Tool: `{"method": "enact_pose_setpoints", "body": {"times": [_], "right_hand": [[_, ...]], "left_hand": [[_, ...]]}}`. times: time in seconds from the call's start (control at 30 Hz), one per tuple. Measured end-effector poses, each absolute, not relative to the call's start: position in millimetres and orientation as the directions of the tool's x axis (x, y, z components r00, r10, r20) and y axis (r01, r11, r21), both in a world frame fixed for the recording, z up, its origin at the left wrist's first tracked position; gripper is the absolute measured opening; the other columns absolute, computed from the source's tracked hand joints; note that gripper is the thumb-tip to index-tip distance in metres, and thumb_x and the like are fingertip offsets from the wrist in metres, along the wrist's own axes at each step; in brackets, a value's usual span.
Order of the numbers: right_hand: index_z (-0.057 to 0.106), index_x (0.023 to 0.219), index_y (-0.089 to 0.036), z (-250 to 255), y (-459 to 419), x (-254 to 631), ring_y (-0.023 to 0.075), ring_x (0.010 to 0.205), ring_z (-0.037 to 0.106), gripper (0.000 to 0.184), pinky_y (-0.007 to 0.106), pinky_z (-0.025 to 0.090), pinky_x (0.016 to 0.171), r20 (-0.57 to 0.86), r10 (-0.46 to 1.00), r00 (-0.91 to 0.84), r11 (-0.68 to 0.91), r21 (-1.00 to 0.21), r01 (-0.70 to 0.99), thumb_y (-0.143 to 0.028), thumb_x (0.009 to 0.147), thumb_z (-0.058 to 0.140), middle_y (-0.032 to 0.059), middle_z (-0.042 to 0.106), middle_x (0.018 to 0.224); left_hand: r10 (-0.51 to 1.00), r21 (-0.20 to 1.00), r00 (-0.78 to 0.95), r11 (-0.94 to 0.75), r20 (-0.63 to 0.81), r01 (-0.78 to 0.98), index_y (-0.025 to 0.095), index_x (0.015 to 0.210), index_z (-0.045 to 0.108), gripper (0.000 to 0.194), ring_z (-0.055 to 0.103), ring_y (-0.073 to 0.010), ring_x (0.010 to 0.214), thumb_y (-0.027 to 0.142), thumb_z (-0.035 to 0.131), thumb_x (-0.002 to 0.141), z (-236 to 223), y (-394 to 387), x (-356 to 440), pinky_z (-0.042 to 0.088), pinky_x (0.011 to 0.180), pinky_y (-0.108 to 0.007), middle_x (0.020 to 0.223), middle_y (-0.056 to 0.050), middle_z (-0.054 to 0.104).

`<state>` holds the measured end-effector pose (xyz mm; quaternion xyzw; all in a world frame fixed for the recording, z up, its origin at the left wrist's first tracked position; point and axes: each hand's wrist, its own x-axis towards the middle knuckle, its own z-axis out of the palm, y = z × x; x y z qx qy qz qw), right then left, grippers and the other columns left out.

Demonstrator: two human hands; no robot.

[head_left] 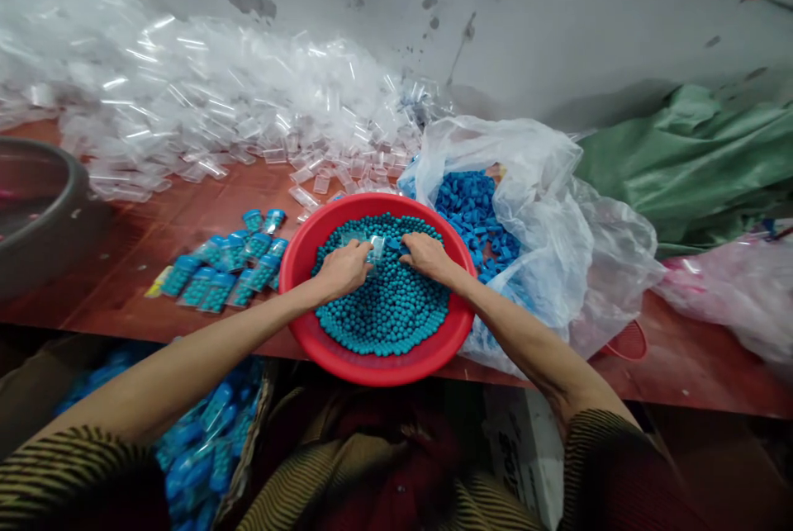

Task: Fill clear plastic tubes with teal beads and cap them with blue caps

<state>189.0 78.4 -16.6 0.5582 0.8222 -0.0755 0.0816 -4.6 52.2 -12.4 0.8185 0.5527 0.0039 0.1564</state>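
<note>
A red plastic basin (377, 372) full of small teal beads (387, 312) stands at the table's front edge. Over the beads, my left hand (347, 268) is closed around a small clear plastic container (376, 248), its mouth toward the right. My right hand (426, 255) pinches a blue cap (394, 244) just to the right of the container; a narrow space seems to lie between them. Left of the basin lie several filled containers (218, 290) with blue caps. To the right, loose blue caps (474, 213) spill from a clear plastic bag (551, 225).
A large heap of empty clear containers (235, 93) lies along the wall. A grey tub (46, 217) stands far left, a green sheet (694, 168) and a pink bag (737, 287) at right. Below the table edge, a box holds filled containers (214, 432).
</note>
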Motion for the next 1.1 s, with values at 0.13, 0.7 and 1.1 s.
{"method": "enact_pose_setpoints", "body": {"times": [0.13,0.7,1.1], "right_hand": [[0.059,0.108,-0.014,-12.3,75.5,194.8,0.0236,0.1,0.058,0.027,0.029,0.043,0.082,-0.228,0.905,-0.359,0.349,-0.084,0.933,-0.029,0.087,0.049,0.013,0.064,0.107],[0.06,0.108,-0.013,-15.3,63.4,180.8,0.0273,0.099,0.062,0.031,0.032,0.048,0.078,-0.229,0.893,-0.388,0.39,-0.037,0.92,-0.035,0.089,0.049,0.0161,0.065,0.107],[0.054,0.115,-0.017,-6.9,45.2,206.4,0.0259,0.1,0.062,0.034,0.032,0.046,0.078,-0.295,0.899,-0.324,0.295,-0.138,0.945,-0.038,0.091,0.045,0.0136,0.067,0.108]], "left_hand": [[0.865,0.212,0.413,-0.363,-0.284,0.907,0.016,0.118,0.049,0.036,0.06,-0.0275,0.098,0.03,0.047,0.084,-20.0,59.5,0.2,0.046,0.08,-0.035,0.11,-0.013,0.06],[0.734,0.214,0.499,-0.454,-0.461,0.865,0.014,0.097,0.06,0.027,0.062,-0.0298,0.094,0.03,0.058,0.075,-31.6,50.9,0.8,0.047,0.078,-0.036,0.1,-0.015,0.063],[0.743,0.356,0.321,-0.119,-0.587,0.927,0.014,0.053,0.056,0.015,0.063,-0.0301,0.074,0.023,0.068,0.057,-41.3,58.5,47.1,0.047,0.066,-0.035,0.056,-0.01,0.059]]}}
